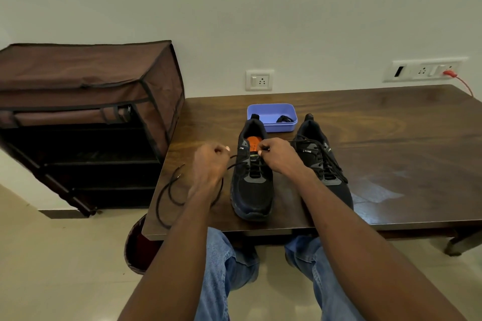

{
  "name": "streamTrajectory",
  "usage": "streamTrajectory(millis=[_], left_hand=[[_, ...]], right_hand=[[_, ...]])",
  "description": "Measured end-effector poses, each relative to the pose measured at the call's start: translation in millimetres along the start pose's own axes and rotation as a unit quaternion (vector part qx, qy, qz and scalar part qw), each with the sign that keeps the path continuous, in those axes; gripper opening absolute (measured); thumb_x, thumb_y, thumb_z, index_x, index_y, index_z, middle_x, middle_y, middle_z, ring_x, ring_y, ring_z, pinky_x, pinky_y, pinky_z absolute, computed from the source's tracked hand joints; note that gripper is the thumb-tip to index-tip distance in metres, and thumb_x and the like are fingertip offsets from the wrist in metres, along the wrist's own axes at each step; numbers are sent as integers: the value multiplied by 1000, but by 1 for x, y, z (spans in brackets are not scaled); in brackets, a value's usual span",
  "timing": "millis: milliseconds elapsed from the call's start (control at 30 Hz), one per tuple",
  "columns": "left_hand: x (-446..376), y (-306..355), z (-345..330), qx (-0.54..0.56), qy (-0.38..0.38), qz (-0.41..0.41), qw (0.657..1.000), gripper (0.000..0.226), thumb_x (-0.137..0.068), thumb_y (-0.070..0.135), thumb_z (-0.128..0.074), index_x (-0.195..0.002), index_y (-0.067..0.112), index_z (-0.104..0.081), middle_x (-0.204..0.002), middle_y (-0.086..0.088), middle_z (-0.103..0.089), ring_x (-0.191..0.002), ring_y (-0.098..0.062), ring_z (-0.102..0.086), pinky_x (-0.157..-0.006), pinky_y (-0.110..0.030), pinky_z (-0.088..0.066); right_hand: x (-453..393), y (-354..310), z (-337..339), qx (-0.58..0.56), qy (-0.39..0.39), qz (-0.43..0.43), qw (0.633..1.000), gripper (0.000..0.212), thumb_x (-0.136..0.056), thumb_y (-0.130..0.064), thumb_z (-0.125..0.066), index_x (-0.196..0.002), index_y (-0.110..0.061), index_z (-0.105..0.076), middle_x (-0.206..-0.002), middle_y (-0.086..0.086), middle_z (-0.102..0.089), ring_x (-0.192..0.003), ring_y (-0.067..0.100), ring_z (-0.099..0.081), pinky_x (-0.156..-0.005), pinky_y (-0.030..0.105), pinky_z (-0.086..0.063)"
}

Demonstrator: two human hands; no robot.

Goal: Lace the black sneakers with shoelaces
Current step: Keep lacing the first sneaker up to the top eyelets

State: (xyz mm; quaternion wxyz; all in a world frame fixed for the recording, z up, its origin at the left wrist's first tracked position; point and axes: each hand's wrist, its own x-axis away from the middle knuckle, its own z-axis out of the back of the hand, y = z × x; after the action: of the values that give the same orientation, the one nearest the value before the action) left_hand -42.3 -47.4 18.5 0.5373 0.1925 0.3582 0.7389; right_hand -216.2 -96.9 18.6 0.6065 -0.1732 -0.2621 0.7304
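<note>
Left sneaker lies toe-toward-person between both hands. Right hand pinches, apparently, the lace tip at its upper eyelets; left hand grips the shoelace slack.

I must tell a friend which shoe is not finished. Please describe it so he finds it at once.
On the dark wooden table, two black mesh sneakers stand before a lilac plastic tray. It is the left sneaker, between both hands. Unlike its fully laced neighbour, its orange insole shows.

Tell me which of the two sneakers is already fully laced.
The right sneaker, untouched; its lace crisscrosses to the top. The left sneaker, between both hands, is only partly laced, its orange insole showing.
</note>
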Motion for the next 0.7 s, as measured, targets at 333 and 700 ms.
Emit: streamTrajectory(millis=[333,700], left_hand=[[2,4,8,103,-312,117,937,17,-90,19,-71,-80,5,-70,-77,-6,-70,-57,-7,-57,-52,-17,-44],[6,5,19,253,-421,140,860,15,-89,8,-68,-98,-4,-69,-94,-18,-75,-71,-16,-70,-59,-20,-56]], right_hand=[[18,-19,8,-99,3,-81,992,14,-96,-18,-50,-92,-11,-61,-72,3,-74,-45,16,-59,-52,32,-53],[36,-32,1,-263,-132,-159,942,18,-87,-17,-68,-71,-15,-59,-46,-4,-48,-39,8,-35,-39,20,-28]])
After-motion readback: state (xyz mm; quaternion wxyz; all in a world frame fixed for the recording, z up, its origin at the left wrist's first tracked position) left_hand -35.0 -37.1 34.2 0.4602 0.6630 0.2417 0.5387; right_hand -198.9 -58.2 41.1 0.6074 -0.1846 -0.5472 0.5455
